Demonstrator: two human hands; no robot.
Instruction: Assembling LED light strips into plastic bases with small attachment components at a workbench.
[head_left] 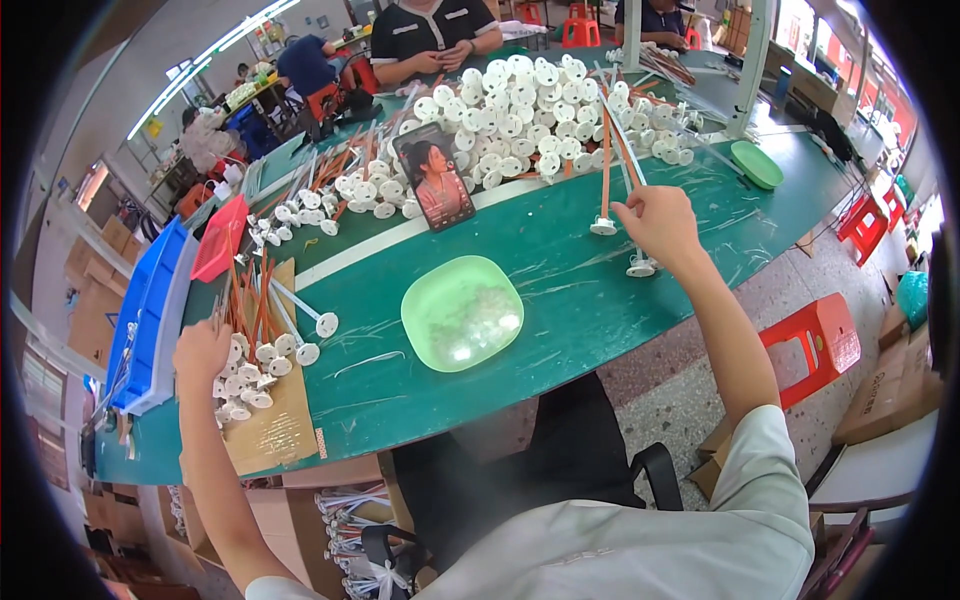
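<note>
My right hand (658, 222) is closed, over the right side of the green table. It grips thin rods with white disc ends; a brown rod (606, 170) and pale ones stand upright there, discs down on the tabletop. At the left, my left hand (203, 348) is closed beside a pile of similar rods (262, 310), white discs toward me. What its fingers hold, if anything, is hidden. Under that pile lies a cardboard sheet (275, 430). Between my hands sits a light green plastic bowl (425, 335) with small clear pieces inside.
A large heap of white-disc rods (530, 110) covers the table's far side, with a phone (437, 190) leaning against it. Blue bin (150, 330) and red tray (222, 240) stand left; a green dish (757, 165) lies right. A person (430, 45) sits opposite. A red stool (815, 350) stands right.
</note>
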